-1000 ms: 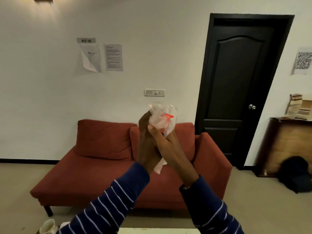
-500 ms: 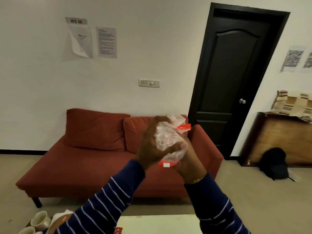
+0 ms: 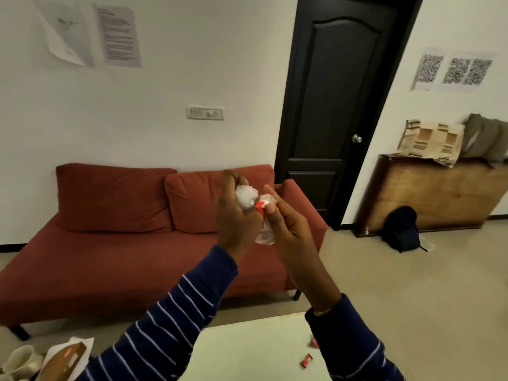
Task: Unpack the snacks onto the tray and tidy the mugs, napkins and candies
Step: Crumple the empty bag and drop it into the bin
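Note:
Both hands are raised in front of me around a crumpled clear plastic bag (image 3: pixel 246 198) with an orange-red strip. My left hand (image 3: pixel 237 215) grips the bunched upper part of the bag. My right hand (image 3: pixel 288 226) pinches the bag near the orange strip, and a tail of plastic hangs between the palms. On the white table (image 3: pixel 247 350) below lie two small red candies (image 3: pixel 306 361), beside my right sleeve. A white mug (image 3: pixel 19 360) and a brown packet on white napkins (image 3: pixel 64 360) show at the bottom left.
A red sofa (image 3: pixel 110 229) stands against the far wall beyond the table. A black door (image 3: pixel 335 105) is right of it. A wooden cabinet (image 3: pixel 439 196) with folded cloth on top and a black backpack (image 3: pixel 401 229) on the floor are at the right.
My view has tilted down, showing more of the table and the candies. The hands have squeezed the bag into a smaller bundle and shifted their hold on it.

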### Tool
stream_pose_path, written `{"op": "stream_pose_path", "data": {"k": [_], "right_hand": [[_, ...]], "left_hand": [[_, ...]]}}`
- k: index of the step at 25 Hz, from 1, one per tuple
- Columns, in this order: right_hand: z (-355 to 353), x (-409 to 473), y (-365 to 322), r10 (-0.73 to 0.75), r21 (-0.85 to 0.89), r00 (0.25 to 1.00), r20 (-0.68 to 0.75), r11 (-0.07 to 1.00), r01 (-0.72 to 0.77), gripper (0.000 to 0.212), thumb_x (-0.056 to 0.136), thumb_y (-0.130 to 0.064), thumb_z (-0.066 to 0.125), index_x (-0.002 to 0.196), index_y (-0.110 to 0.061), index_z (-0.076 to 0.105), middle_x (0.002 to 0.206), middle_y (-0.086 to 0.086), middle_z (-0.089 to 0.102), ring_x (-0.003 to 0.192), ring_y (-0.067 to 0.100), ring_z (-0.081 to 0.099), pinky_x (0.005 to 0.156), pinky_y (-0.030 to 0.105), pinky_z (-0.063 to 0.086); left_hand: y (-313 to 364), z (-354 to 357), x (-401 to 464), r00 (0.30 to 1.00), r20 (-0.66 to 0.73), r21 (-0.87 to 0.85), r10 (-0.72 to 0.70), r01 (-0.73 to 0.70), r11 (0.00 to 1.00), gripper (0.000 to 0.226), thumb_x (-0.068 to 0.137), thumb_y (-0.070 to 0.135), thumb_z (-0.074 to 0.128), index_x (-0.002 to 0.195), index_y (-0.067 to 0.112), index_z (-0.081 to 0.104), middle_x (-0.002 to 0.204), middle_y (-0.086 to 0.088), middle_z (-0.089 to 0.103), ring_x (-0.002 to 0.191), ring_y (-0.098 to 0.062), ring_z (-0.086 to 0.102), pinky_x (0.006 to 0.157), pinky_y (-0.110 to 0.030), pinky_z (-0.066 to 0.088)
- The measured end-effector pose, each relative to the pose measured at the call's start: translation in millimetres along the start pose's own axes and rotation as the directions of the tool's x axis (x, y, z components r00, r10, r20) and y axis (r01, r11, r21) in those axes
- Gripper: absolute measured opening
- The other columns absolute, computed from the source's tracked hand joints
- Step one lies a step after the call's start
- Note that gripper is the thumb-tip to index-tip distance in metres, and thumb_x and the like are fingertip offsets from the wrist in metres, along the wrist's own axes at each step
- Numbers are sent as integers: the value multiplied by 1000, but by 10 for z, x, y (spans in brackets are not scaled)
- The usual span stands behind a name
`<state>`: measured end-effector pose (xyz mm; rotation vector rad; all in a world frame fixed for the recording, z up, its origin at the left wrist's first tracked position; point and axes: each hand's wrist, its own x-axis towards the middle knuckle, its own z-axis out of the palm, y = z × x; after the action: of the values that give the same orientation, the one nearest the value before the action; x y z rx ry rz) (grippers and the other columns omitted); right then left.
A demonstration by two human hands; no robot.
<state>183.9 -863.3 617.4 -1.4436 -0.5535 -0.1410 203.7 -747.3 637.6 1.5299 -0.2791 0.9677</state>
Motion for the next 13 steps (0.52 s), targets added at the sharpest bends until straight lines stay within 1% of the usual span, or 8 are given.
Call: {"op": "stream_pose_path", "data": {"k": [2, 4, 6, 8, 9, 10, 11, 13], "right_hand": [[-256, -22, -15, -58, -21, 993, -103, 998, 56, 34, 98, -20, 55, 131, -12, 61, 117, -1, 73, 110, 19, 69, 87, 30, 58], [-610, -46, 9, -86, -30, 977, -196, 996, 82, 28, 96, -14, 59, 123, -6, 66, 110, 6, 74, 103, 24, 71, 84, 36, 60], [-993, -89, 80, -81, -4, 957, -280, 996, 84, 23, 95, -12, 62, 118, -7, 67, 107, 9, 74, 101, 27, 72, 84, 44, 60], [-1436, -110, 163, 29, 139, 937, -348, 990, 21, 18, 95, -14, 63, 113, -15, 64, 103, 10, 74, 99, 31, 72, 84, 53, 59], [-1675, -112, 192, 105, 225, 925, -365, 974, -21, 15, 95, -15, 63, 110, -19, 62, 100, 9, 74, 98, 32, 72, 84, 55, 58], [-1880, -118, 231, 151, 265, 911, -383, 963, -48, 13, 95, -15, 62, 107, -19, 60, 98, 8, 74, 97, 32, 72, 84, 56, 58], [-2056, -128, 283, 166, 232, 898, -407, 970, -75, 11, 96, -13, 61, 106, -17, 60, 98, 9, 73, 95, 32, 72, 84, 56, 58], [-2392, -193, 408, 168, 118, 899, -405, 984, -131, 8, 97, -9, 59, 105, -10, 61, 101, 12, 71, 94, 29, 72, 83, 50, 60]], "left_hand": [[-24, 259, -113, 990, 104, -154, -96, 112, 982, 29, 72, 7, 58, 98, 13, 47, 83, 3, 55, 70, 1, 60, 57, -15, 49], [-35, 603, -228, 954, 232, -276, -190, 252, 927, 29, 77, 9, 59, 105, 14, 52, 92, -6, 59, 77, -9, 63, 64, -25, 54], [-30, 1012, -351, 914, 337, -359, -226, 346, 867, 33, 78, 29, 64, 110, 24, 60, 107, -12, 65, 94, -22, 66, 75, -34, 57], [-58, 1496, -476, 898, 404, -348, -174, 327, 879, 48, 77, 51, 68, 117, 26, 61, 128, -21, 58, 116, -37, 59, 90, -48, 54], [-69, 1756, -540, 895, 424, -303, -139, 285, 909, 46, 77, 52, 69, 112, 23, 65, 125, -20, 61, 115, -38, 60, 89, -50, 54], [-77, 1979, -598, 899, 417, -225, -137, 248, 942, 39, 77, 46, 74, 102, 16, 68, 112, -15, 68, 103, -33, 68, 81, -46, 58], [-111, 2173, -636, 910, 379, -134, -168, 234, 963, 29, 78, 34, 77, 89, 10, 67, 92, -12, 72, 84, -27, 72, 69, -43, 60], [-238, 2552, -752, 945, 241, 53, -221, 215, 975, 21, 78, 16, 77, 68, 7, 61, 63, -8, 66, 55, -22, 65, 50, -37, 57]]}}
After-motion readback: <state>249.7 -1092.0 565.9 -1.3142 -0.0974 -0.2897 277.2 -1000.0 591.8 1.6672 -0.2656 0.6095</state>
